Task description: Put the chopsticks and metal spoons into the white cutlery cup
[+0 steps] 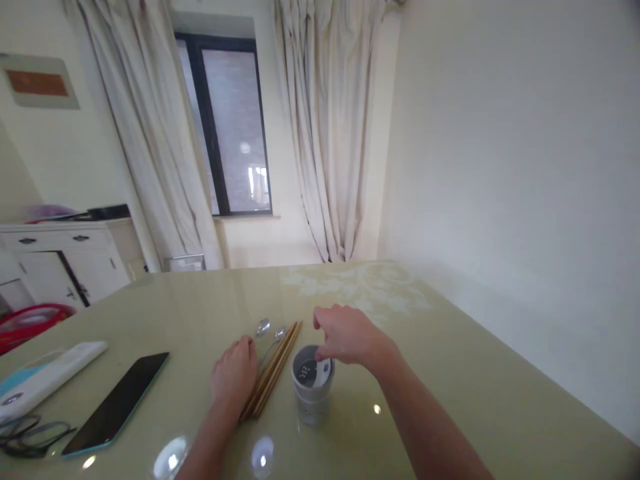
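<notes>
Left hand (234,377) flat on chopsticks (273,373), right hand (345,337) (fingers curled) over cup (313,387)

You see a glossy, smooth tabletop (450,373), wooden chopsticks (273,373), shiny metal spoons (263,328) and a matt cup (311,393).

A glossy pale green table (450,373) is seen, set against the wall; near its middle a bundle of wooden chopsticks (273,373), two metal spoons (267,333) and a grey holder cup (313,387) are laid; at the left edge a dark phone (117,403), a white case (47,377) and a coiled black cable (27,437) are placed.
</notes>
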A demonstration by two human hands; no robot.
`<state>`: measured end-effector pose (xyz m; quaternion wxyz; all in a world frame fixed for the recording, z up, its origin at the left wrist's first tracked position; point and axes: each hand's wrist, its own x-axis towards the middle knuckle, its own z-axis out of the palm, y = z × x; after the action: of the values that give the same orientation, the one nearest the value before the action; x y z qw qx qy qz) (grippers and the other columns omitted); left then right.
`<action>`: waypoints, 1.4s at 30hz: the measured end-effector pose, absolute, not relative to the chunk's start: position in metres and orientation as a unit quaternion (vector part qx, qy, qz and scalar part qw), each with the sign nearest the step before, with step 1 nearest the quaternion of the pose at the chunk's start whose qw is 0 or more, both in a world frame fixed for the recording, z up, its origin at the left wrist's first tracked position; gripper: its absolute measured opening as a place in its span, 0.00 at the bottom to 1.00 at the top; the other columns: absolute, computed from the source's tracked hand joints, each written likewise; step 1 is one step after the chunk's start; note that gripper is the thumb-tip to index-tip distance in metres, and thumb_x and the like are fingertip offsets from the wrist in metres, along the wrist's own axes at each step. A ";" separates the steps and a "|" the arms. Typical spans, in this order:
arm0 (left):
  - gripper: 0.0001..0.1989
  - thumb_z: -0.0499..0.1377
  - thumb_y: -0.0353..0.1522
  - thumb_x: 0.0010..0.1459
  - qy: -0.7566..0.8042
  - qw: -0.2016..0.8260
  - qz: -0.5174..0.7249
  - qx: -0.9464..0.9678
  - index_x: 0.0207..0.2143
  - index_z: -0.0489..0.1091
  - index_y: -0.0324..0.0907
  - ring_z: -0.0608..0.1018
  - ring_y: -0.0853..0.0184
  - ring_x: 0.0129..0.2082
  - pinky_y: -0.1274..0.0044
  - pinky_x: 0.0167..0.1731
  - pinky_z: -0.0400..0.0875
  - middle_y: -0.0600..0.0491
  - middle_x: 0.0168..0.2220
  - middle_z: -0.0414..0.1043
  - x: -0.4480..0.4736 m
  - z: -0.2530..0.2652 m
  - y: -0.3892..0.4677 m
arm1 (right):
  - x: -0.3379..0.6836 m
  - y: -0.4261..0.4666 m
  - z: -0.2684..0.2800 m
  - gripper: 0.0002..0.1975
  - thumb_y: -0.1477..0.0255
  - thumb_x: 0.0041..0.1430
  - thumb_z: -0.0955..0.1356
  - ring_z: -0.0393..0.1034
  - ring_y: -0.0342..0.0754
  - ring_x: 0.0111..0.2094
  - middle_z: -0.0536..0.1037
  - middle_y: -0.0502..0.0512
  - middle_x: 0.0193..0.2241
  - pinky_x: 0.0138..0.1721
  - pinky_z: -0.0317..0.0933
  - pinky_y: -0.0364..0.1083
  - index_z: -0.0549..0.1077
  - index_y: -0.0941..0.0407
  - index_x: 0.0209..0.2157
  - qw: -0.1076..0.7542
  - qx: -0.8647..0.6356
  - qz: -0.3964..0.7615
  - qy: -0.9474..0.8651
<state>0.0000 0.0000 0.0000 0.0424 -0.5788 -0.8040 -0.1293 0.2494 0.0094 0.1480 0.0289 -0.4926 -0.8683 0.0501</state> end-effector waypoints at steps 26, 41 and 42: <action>0.17 0.46 0.34 0.74 -0.807 0.018 -0.115 -0.579 0.45 0.74 0.41 0.83 0.55 0.47 0.69 0.43 0.72 0.44 0.48 0.81 -0.002 -0.006 0.004 | 0.246 0.009 0.146 0.26 0.67 0.50 0.80 0.81 0.61 0.45 0.85 0.62 0.43 0.37 0.66 0.48 0.77 0.55 0.50 0.007 -0.477 0.040 -0.878; 0.15 0.49 0.34 0.72 -0.793 0.040 -0.129 -0.594 0.44 0.76 0.42 0.82 0.55 0.47 0.69 0.44 0.72 0.44 0.45 0.80 -0.004 -0.009 0.004 | 0.243 0.002 0.153 0.26 0.68 0.52 0.80 0.81 0.62 0.47 0.85 0.64 0.45 0.42 0.69 0.51 0.77 0.55 0.52 0.006 -0.483 0.050 -0.874; 0.15 0.49 0.34 0.72 -0.792 0.044 -0.130 -0.595 0.44 0.76 0.42 0.82 0.55 0.47 0.69 0.44 0.72 0.45 0.45 0.80 -0.004 -0.009 0.004 | 0.243 0.002 0.153 0.26 0.67 0.52 0.80 0.81 0.63 0.48 0.85 0.65 0.46 0.43 0.70 0.51 0.77 0.56 0.52 0.007 -0.485 0.050 -0.873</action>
<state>-0.0036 0.0040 -0.0091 0.0442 -0.5947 -0.7921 -0.1302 0.2426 0.0018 0.1533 0.0066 -0.4855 -0.8728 0.0501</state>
